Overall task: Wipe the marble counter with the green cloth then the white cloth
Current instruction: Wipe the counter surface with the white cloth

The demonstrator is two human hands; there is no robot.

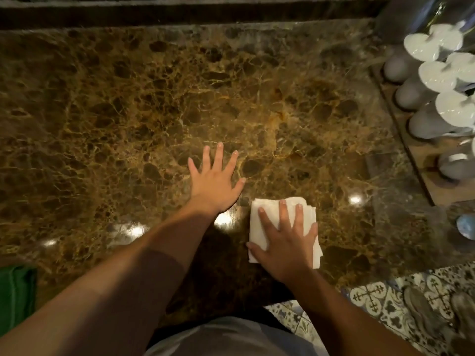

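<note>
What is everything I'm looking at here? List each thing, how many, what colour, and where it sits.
Polished marble counter: one, brown with gold veins, fills most of the view.
Folded white cloth: one, white, flat on the counter near its front edge, under the right hand.
Green cloth: one, green, at the counter's front left, cut off by the frame.
Wooden tray: one, brown, along the counter's right side.
Upside-down stemmed glasses: several, clear with pale bases, in a row on the tray; blurred, count unclear.
Patterned floor tiles: many, white and blue, lower right.
Left hand: one, spread flat on bare counter.
Right hand: one, pressing flat on the white cloth.
</note>
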